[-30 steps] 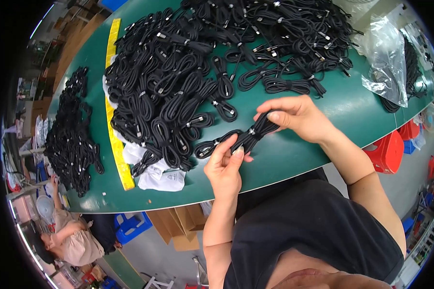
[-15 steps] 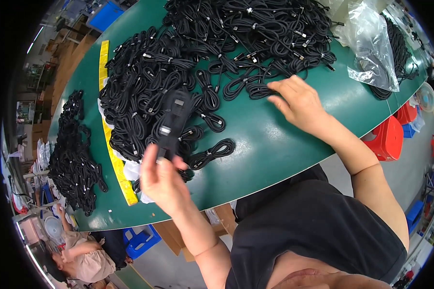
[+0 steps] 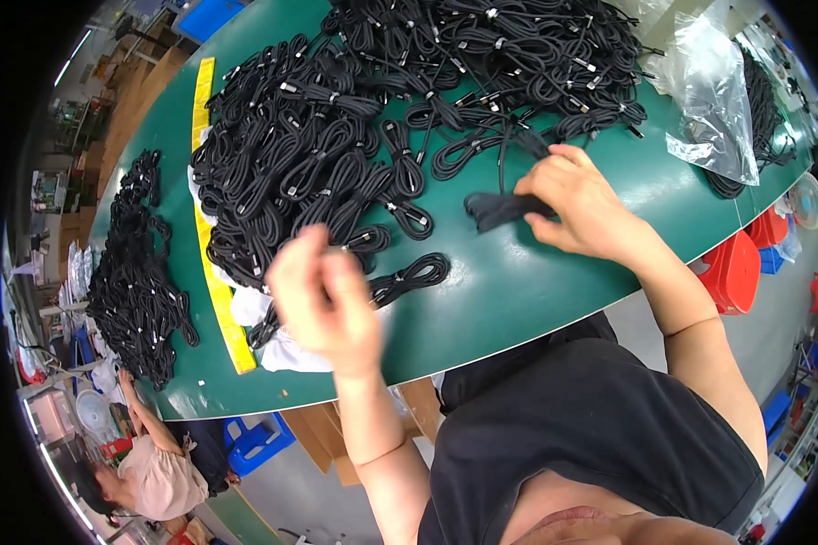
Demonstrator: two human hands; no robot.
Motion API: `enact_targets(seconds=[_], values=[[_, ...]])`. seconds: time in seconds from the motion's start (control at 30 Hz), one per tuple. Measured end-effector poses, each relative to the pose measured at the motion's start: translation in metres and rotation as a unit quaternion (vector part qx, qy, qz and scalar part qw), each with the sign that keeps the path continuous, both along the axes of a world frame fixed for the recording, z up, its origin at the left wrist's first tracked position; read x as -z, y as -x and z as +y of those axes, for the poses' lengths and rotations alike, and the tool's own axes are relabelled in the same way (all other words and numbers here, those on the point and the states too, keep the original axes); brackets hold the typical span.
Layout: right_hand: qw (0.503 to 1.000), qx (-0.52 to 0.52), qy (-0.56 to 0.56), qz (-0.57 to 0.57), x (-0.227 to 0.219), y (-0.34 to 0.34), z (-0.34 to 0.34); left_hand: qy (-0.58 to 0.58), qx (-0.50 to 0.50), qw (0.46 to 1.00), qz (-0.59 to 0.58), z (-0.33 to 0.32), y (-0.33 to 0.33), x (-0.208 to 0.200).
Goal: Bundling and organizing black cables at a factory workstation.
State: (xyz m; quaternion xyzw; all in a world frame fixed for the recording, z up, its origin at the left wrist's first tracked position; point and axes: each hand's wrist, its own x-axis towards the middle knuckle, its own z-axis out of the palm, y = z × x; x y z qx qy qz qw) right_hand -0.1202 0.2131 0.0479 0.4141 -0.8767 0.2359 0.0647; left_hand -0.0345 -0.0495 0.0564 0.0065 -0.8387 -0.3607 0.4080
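Observation:
My right hand (image 3: 577,204) grips a coiled black cable (image 3: 502,211), lifted just in front of the large cable pile (image 3: 536,54); the cable's loop is blurred by motion. My left hand (image 3: 323,304) is smeared by motion, its thumb and fingers apart, and no cable shows in it. It hovers over the near edge of the left cable pile (image 3: 282,173). Just to the right of it, one tied cable bundle (image 3: 413,279) lies on the green table.
Yellow tape (image 3: 211,227) divides the green table (image 3: 500,300) at the left, with another cable heap (image 3: 136,282) beyond it. A clear plastic bag (image 3: 713,109) lies at the back right. Red stools (image 3: 732,272) stand past the table edge. Another person (image 3: 159,477) works at the lower left.
The cable bundle held in my left hand has been let go. My right hand has taken a coiled cable from the pile's near edge and drawn it toward me.

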Motion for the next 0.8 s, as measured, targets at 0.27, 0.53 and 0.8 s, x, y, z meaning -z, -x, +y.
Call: enact_targets(seconds=[0.27, 0.53, 0.8], values=[[0.969, 0.008, 0.176, -0.172, -0.036, -0.022, -0.036, -0.208, 0.083, 0.974, 0.037, 0.060, -0.029, 0.026], [0.980, -0.097, 0.118, 0.125, -0.013, -0.028, -0.061, -0.576, 0.236, 0.761, -0.180, 0.064, -0.004, 0.036], [0.992, -0.061, 0.107, -0.005, -0.018, -0.034, -0.046, -0.641, 0.265, 0.716, -0.082, 0.054, -0.005, 0.035]])
